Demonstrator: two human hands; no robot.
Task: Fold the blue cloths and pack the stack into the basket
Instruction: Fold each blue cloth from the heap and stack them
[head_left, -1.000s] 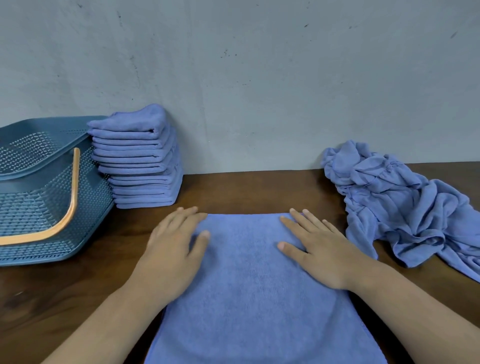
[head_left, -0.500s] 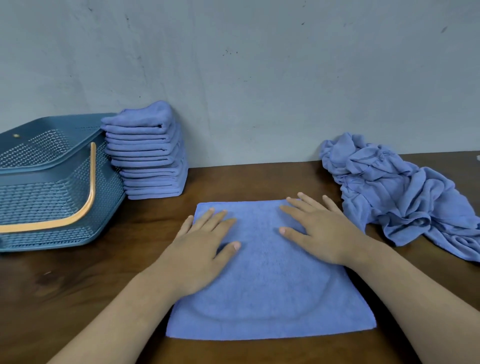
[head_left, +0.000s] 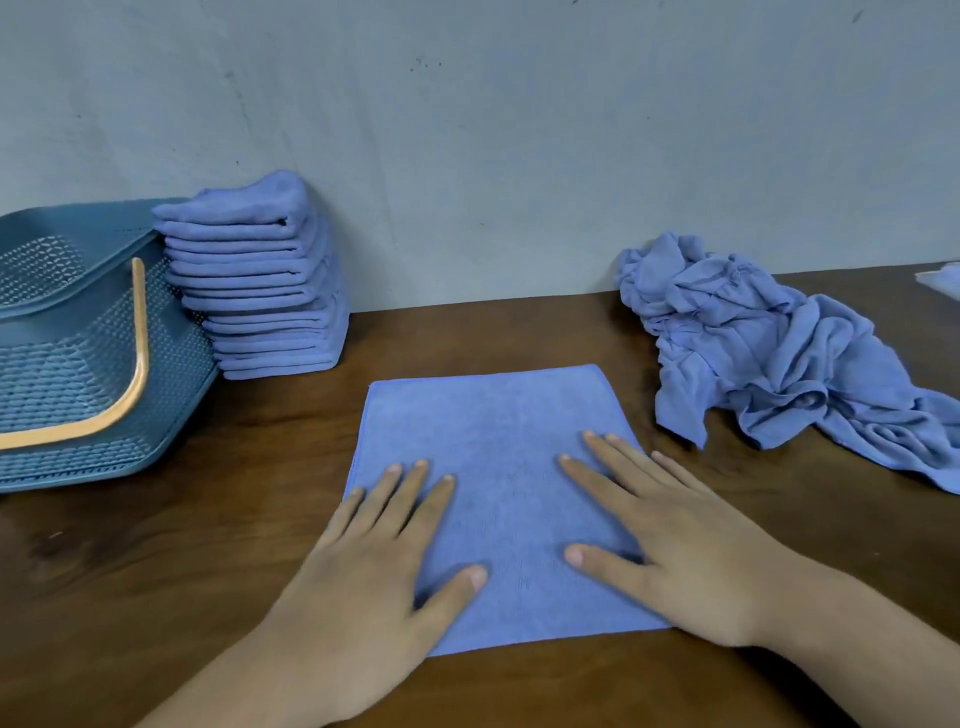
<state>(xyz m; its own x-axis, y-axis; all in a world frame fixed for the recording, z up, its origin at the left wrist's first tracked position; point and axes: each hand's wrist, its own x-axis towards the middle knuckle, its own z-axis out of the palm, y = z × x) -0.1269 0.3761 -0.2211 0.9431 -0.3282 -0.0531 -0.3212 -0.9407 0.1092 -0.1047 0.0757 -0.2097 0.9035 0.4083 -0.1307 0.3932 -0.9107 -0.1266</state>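
A dark brown wooden table (head_left: 234, 545) runs back to a scuffed grey wall (head_left: 519, 130).

The flat cloth (head_left: 493, 467) was matt, fine-napped blue fabric, like the folded stack (head_left: 260, 280). The crumpled heap (head_left: 769, 353) looked thinner and creased. The worktop (head_left: 208, 545) was dark, faintly glossy wood; the basket (head_left: 78, 364) was perforated plastic.

One basket (head_left: 67, 364), one stack of folded cloths (head_left: 260, 280), one flat cloth (head_left: 493, 431), one crumpled heap (head_left: 769, 353), one left hand (head_left: 358, 577), one right hand (head_left: 691, 551).
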